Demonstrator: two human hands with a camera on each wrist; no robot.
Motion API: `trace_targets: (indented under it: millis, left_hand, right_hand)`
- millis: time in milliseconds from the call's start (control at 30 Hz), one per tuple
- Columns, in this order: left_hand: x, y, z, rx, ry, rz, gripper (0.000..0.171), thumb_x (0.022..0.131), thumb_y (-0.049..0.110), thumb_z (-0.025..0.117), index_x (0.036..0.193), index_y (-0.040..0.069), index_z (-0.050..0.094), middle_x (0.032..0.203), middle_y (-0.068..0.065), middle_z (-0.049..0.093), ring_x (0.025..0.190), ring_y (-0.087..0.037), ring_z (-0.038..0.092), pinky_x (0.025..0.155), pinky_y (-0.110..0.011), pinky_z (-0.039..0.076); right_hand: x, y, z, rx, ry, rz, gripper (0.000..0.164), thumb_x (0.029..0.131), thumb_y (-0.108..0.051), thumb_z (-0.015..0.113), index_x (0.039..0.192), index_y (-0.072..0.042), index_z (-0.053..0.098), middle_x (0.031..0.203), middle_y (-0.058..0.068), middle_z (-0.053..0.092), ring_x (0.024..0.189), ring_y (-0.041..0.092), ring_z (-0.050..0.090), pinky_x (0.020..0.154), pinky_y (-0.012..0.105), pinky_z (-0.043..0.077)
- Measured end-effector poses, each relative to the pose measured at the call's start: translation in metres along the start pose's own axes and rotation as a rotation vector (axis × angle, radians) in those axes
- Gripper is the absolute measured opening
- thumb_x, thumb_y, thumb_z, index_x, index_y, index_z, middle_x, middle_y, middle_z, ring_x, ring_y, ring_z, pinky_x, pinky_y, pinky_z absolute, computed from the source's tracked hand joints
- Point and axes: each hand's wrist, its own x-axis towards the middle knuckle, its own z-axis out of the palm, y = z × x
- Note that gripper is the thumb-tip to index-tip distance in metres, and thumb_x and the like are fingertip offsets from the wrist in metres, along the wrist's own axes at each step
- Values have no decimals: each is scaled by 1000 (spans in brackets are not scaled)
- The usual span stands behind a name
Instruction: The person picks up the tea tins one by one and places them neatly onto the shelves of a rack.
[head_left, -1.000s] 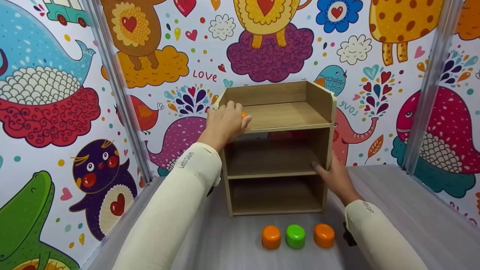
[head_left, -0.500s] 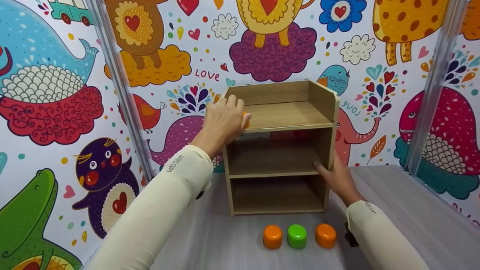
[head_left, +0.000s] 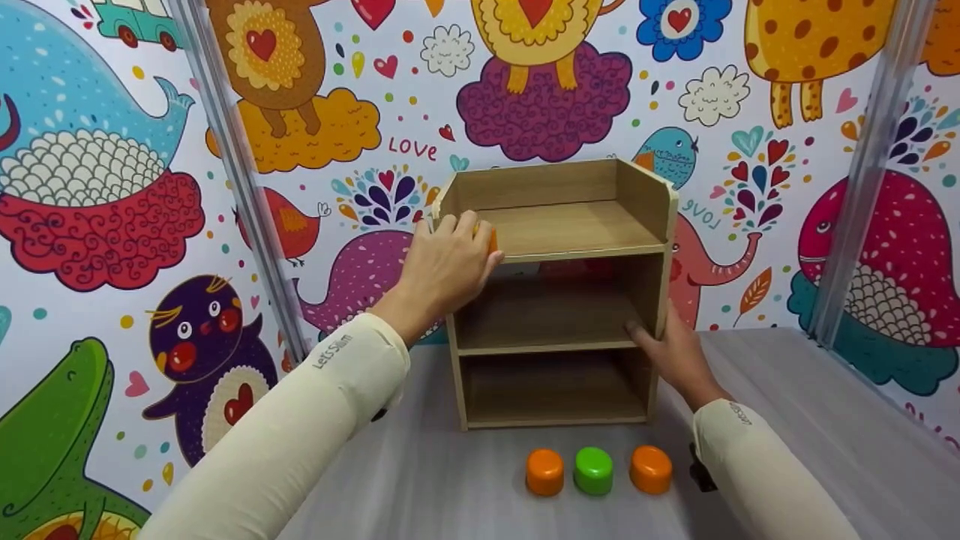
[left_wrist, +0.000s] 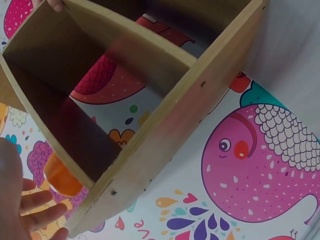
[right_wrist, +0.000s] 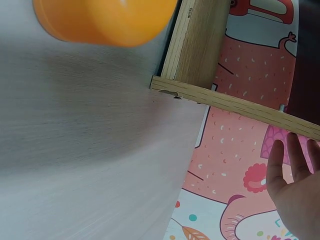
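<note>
A small wooden shelf unit [head_left: 577,225] stands upright on the table, with a walled top and two compartments below. On its top at the left front sits a rounded orange cylinder [left_wrist: 62,176]. My left hand [head_left: 448,262] is at that corner, partly hiding the cylinder in the head view. In the left wrist view its fingers [left_wrist: 37,201] are spread and extended beside the cylinder, not curled round it. My right hand [head_left: 679,360] holds the unit's right side panel, thumb inside the middle compartment. Its fingers [right_wrist: 297,157] lie along the outside.
On the table [head_left: 450,495] before the unit stand an orange cylinder [head_left: 544,472], a green cylinder [head_left: 593,471] and another orange cylinder [head_left: 651,469] in a row. Walls with cartoon prints [head_left: 360,45] close the back and sides, with metal posts [head_left: 232,172] at the corners.
My left hand has drawn slightly down and toward me, and more of the orange cylinder on the top shelf shows. My right hand stays on the side panel.
</note>
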Motion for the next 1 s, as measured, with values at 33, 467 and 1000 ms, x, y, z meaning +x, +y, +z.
trace_targets:
  millis: [33,467,1000]
  left_hand:
    - [-2,1,1,2,-1,7,50,106,49,43,135,11,58,127,-13,62,110,-31,62,100,-59,50]
    - [-21,14,15,20,-17,117,49,107,50,41,132,13,60,121,-12,63,108,-31,64,85,-51,53]
    - [-41,38,35,-23,-115,205,45,107,51,41,128,17,62,118,-9,62,106,-30,64,88,-51,52]
  right_hand:
    - [0,0,0,-2,-2,1,88,98,-51,62,163,-18,13,158,23,40,139,48,46,110,68,37]
    - [2,1,0,13,-13,26,88,99,-49,63,163,-19,11,160,21,38,140,49,45,109,68,37]
    - [3,0,0,24,-14,21,89,99,-43,65,164,-20,8,161,21,35,143,49,41,111,68,35]
